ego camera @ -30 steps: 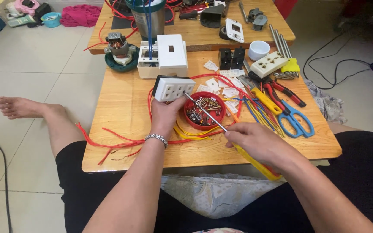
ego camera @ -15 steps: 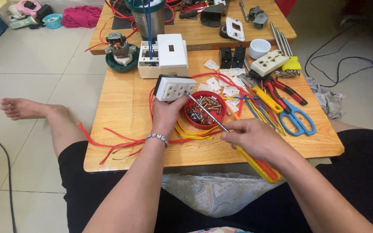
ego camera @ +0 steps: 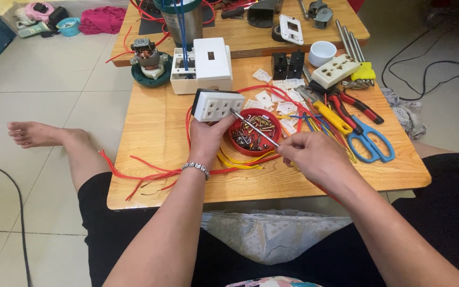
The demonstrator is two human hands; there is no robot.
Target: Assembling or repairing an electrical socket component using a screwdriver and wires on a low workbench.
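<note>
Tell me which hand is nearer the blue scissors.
Right. The right hand grips a screwdriver just beside the blue scissors; the left hand holds the white socket block beyond the red screw bowl.

White socket box (ego camera: 218,104), red screw bowl (ego camera: 254,132), blue scissors (ego camera: 368,140).

Socket box (ego camera: 218,104) left of screw bowl (ego camera: 254,133) — scissors (ego camera: 367,142) far right
</note>
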